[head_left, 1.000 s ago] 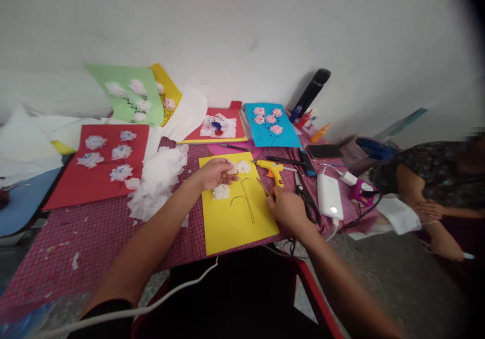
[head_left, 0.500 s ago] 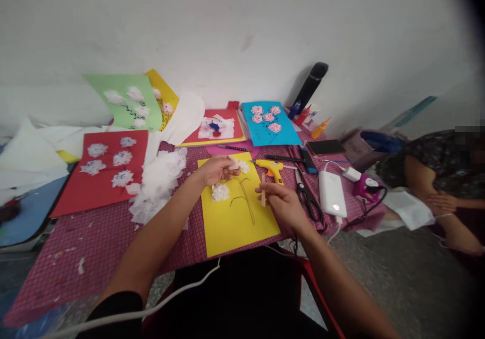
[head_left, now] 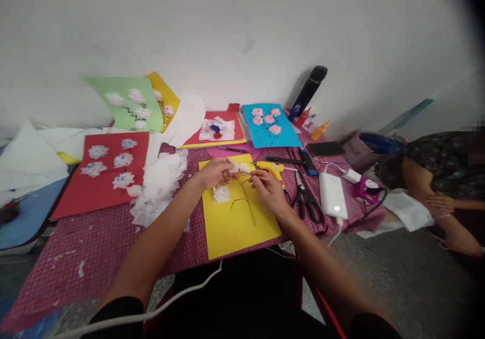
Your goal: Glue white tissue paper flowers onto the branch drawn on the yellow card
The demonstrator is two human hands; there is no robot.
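A plain white wall [head_left: 242, 31] rises behind the low table. A red checked cloth [head_left: 98, 238] covers it. Grey floor [head_left: 397, 278] lies at its right edge.

Wearer's body, head view: two bare forearms, short dark sleeves, dark lap.

Left hand [head_left: 215, 172] and right hand [head_left: 268, 190] both bare, no rings, bands or watch visible on either wrist. Forearms uncovered well back from the hands, up to the bottom edge of the frame. Black fabric sleeve edge [head_left: 117, 311] shows far behind the left hand; matching black sleeve edge [head_left: 369, 324] far behind the right hand. Black garment [head_left: 242, 288] covers the lap between and behind the two arms. Thin white cable [head_left: 182, 293] runs across it, passing under the left forearm. Fingernail detail too blurred to tell.
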